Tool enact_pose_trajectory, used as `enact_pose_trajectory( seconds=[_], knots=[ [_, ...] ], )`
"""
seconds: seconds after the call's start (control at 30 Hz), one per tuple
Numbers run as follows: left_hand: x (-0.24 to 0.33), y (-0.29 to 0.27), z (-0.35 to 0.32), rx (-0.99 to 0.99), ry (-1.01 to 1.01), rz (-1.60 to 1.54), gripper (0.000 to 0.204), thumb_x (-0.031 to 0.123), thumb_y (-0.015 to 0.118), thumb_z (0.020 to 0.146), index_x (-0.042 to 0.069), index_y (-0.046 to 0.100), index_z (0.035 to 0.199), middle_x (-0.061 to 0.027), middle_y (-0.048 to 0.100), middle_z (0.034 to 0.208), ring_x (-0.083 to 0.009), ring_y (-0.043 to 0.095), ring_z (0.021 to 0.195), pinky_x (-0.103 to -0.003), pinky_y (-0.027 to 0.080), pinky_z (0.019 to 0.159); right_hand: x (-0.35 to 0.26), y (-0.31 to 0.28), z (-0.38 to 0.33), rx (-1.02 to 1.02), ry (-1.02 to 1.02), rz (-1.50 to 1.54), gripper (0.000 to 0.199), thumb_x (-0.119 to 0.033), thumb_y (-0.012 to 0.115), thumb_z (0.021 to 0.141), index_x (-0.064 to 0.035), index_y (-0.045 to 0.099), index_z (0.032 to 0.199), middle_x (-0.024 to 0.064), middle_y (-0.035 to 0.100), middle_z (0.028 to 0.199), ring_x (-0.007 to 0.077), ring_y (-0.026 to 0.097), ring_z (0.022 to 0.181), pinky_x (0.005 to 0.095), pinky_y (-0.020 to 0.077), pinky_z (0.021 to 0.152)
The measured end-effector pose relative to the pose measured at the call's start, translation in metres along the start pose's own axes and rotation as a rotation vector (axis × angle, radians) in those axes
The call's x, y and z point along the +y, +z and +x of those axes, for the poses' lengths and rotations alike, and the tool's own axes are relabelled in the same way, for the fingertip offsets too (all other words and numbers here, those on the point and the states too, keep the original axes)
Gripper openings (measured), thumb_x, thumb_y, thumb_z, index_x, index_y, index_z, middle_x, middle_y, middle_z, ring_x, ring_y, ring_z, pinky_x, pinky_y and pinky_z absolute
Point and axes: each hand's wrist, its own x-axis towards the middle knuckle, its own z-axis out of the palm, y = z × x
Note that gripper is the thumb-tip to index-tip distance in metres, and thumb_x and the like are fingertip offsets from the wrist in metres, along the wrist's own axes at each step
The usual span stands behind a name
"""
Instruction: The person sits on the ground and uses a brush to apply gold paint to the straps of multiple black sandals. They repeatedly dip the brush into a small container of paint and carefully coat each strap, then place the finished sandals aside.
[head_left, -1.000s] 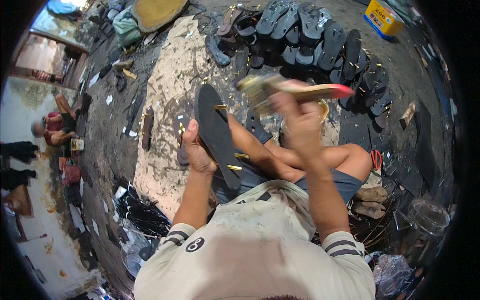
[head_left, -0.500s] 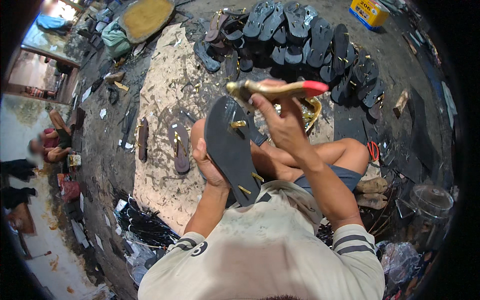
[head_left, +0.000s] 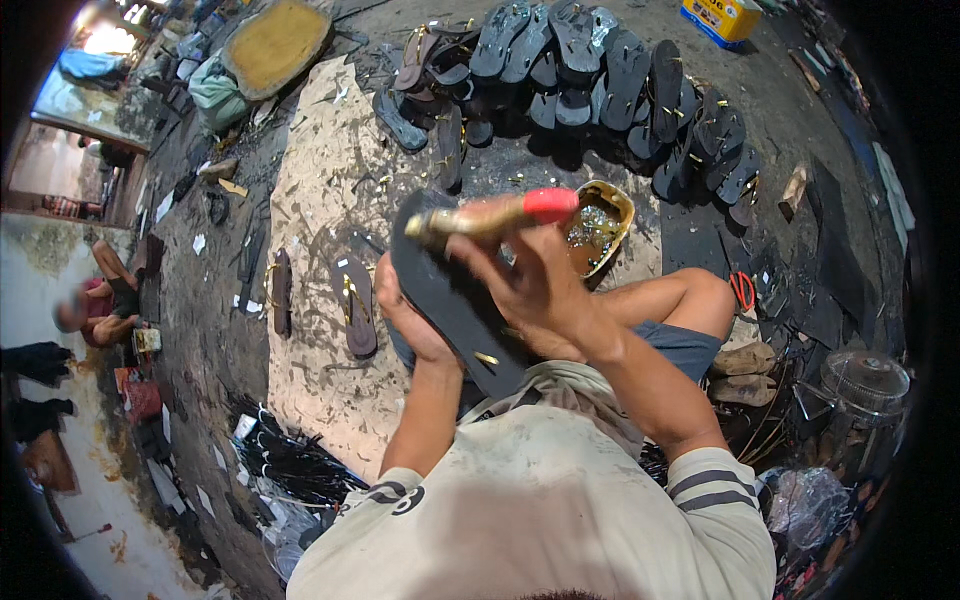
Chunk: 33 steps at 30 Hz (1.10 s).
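Observation:
My left hand is closed around the side of a black flip-flop sole, held tilted above my lap. Short gold strap ends poke out of the sole's face, one showing near its lower end. In my right hand is a brush with a red handle end, its shaft caked in yellowish-brown matter. Blurred by motion, the brush lies across the upper part of the sole, and whether its tip touches cannot be made out. Beyond my right wrist stands a coated tub of amber, sticky-looking liquid.
Rows of black flip-flops curve along the far side. A brown flip-flop lies on the stained sheet at left. At right are a fan and red-handled scissors. Another person sits far left.
My right hand has brought the brush down and left, from above the sole to over its upper part. The tub, partly hidden before, shows more fully.

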Motion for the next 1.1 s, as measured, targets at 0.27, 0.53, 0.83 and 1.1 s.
enact_pose_trajectory(
  seconds=[0.27, 0.53, 0.83, 1.1],
  knots=[
    [-0.008, -0.015, 0.005, -0.109, -0.094, -0.009, 0.054, 0.048, 0.037, 0.096, 0.004, 0.055, 0.121, -0.0124, 0.061, 0.119, -0.0258, 0.060, 0.106, -0.043, 0.049, 0.094, -0.003, -0.008, -0.006, -0.019, -0.055, -0.002, 0.021, -0.001, 0.068, 0.088, -0.0008, 0.064, 0.109, 0.0124, 0.067, 0.100, 0.0216, 0.067, 0.092, 0.0318, 0.0526, 0.078],
    [-0.013, -0.023, -0.032, 0.087, -0.243, 0.013, 0.068, 0.057, 0.039, 0.095, 0.002, 0.049, 0.135, -0.0199, 0.060, 0.124, -0.0356, 0.063, 0.095, -0.049, 0.056, 0.072, 0.098, -0.097, -0.003, -0.164, 0.539, -0.389, 0.024, -0.019, 0.070, 0.089, -0.0003, 0.066, 0.104, 0.0179, 0.070, 0.096, 0.0282, 0.068, 0.093, 0.0360, 0.0522, 0.081],
    [-0.018, -0.049, -0.100, 0.070, -0.505, 0.239, 0.091, 0.075, 0.037, 0.089, 0.002, 0.037, 0.144, -0.0187, 0.058, 0.121, -0.0246, 0.063, 0.098, -0.035, 0.054, 0.082, 0.217, -0.146, -0.069, -0.474, 0.378, -1.033, 0.028, -0.030, 0.074, 0.081, -0.0098, 0.071, 0.100, 0.0222, 0.067, 0.090, 0.0387, 0.065, 0.085, 0.0472, 0.0507, 0.077],
    [-0.037, -0.043, -0.029, 0.096, -0.452, 0.263, 0.067, 0.066, 0.043, 0.093, 0.004, 0.057, 0.114, -0.0061, 0.064, 0.091, -0.0148, 0.061, 0.072, -0.027, 0.052, 0.058, 0.165, -0.238, -0.078, 0.035, 0.506, -0.650, 0.034, -0.032, 0.071, 0.086, -0.0018, 0.070, 0.100, 0.0217, 0.070, 0.092, 0.0311, 0.068, 0.078, 0.0381, 0.0514, 0.071]
  ],
)
